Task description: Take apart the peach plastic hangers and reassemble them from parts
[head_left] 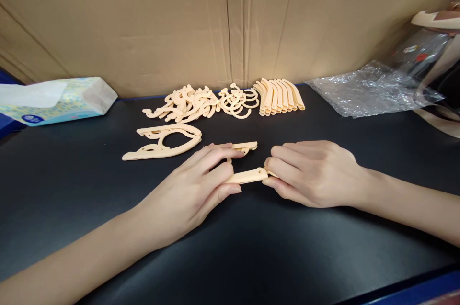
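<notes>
A cream plastic folding hanger [248,176] is between my two hands, one arm pointing to the right and another part [247,145] showing behind my left fingers. My left hand [203,183] is closed around it, thumb in front and fingers over the top, hiding its middle. My right hand [312,173] pinches a thin cream piece [272,174] at the arm's right end, beside a small hole. Most of that piece is covered by my fingers. A folded hanger [147,154] of the same kind lies to the left of my left hand.
Behind my hands lie a heap of curved cream hanger pieces [192,104], several hooks [235,101] and a row of hanger arms [278,96]. A tissue pack [77,101] rests at left, clear plastic bags [370,89] at right. Cardboard [161,22] stands along the black table's [251,257] back.
</notes>
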The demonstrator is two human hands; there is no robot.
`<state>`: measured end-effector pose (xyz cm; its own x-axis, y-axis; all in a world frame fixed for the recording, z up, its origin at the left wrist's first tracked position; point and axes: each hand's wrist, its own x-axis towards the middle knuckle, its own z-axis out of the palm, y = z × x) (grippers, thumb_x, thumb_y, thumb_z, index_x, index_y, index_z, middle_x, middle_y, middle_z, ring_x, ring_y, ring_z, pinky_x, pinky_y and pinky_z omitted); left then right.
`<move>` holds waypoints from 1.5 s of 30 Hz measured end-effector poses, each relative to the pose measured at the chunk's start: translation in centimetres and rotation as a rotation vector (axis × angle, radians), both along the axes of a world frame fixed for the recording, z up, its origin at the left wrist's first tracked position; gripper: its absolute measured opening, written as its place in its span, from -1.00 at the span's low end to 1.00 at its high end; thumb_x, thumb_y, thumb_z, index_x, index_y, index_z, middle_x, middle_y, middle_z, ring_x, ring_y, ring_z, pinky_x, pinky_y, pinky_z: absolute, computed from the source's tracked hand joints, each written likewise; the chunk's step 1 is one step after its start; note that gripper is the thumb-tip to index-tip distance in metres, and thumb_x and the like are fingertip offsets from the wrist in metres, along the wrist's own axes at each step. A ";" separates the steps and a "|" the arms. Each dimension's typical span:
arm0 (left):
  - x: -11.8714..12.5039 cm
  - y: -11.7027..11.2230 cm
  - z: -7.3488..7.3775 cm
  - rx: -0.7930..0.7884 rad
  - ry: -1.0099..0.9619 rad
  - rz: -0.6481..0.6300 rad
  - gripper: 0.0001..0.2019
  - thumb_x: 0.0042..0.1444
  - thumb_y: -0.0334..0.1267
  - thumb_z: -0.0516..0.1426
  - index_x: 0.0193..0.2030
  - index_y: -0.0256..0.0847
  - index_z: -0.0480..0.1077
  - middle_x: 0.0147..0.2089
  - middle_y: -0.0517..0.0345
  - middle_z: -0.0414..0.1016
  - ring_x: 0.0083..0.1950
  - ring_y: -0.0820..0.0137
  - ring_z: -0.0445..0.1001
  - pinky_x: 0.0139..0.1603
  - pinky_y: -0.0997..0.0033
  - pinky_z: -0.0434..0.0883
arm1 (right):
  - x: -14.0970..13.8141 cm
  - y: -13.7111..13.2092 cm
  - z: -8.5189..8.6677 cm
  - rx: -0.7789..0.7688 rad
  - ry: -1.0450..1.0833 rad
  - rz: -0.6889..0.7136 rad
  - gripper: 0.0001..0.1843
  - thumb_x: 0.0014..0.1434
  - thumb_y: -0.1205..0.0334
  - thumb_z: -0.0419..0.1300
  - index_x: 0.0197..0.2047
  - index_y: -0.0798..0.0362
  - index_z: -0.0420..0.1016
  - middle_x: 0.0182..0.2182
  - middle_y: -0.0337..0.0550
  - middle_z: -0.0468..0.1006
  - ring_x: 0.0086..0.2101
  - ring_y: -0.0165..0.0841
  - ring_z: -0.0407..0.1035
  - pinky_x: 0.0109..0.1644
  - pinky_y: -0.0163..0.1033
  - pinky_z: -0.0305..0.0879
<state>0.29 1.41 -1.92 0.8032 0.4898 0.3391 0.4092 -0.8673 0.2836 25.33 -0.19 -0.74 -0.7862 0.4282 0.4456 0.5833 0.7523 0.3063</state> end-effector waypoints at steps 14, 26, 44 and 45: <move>-0.2 0.0 -0.1 0.056 0.055 -0.028 -0.83 0.42 -0.25 -0.08 -0.12 -0.20 0.30 0.26 0.04 0.31 0.37 0.36 0.18 0.46 0.32 -0.01 | -0.1 -0.1 -0.3 0.044 0.034 0.007 -0.63 0.34 0.23 -0.03 -0.50 0.03 0.37 -0.62 -0.31 0.31 -0.60 -0.44 0.13 -0.51 -0.28 0.02; -0.1 -0.2 0.0 0.070 0.069 0.020 -0.79 0.43 -0.21 -0.10 -0.14 -0.19 0.31 0.20 0.03 0.37 0.35 0.33 0.23 0.47 0.12 -0.04 | -0.3 -0.1 -0.4 0.054 0.047 0.010 -0.66 0.31 0.24 -0.01 -0.51 0.02 0.32 -0.63 -0.31 0.29 -0.60 -0.42 0.11 -0.50 -0.28 0.01; 0.0 -0.1 0.0 0.069 0.070 0.017 -0.83 0.42 -0.23 -0.08 -0.15 -0.16 0.28 0.23 0.05 0.35 0.35 0.35 0.21 0.46 0.12 -0.04 | -0.4 -0.2 -0.4 0.067 0.022 0.030 -0.67 0.30 0.31 -0.03 -0.50 0.04 0.33 -0.61 -0.30 0.29 -0.58 -0.41 0.10 -0.50 -0.26 0.02; 0.0 -0.1 0.0 0.070 0.066 0.019 -0.83 0.42 -0.23 -0.08 -0.15 -0.16 0.28 0.23 0.05 0.35 0.36 0.35 0.21 0.46 0.12 -0.04 | -0.4 -0.2 -0.3 0.064 0.024 0.030 -0.67 0.30 0.32 -0.03 -0.50 0.04 0.33 -0.61 -0.30 0.28 -0.58 -0.41 0.10 -0.50 -0.26 0.03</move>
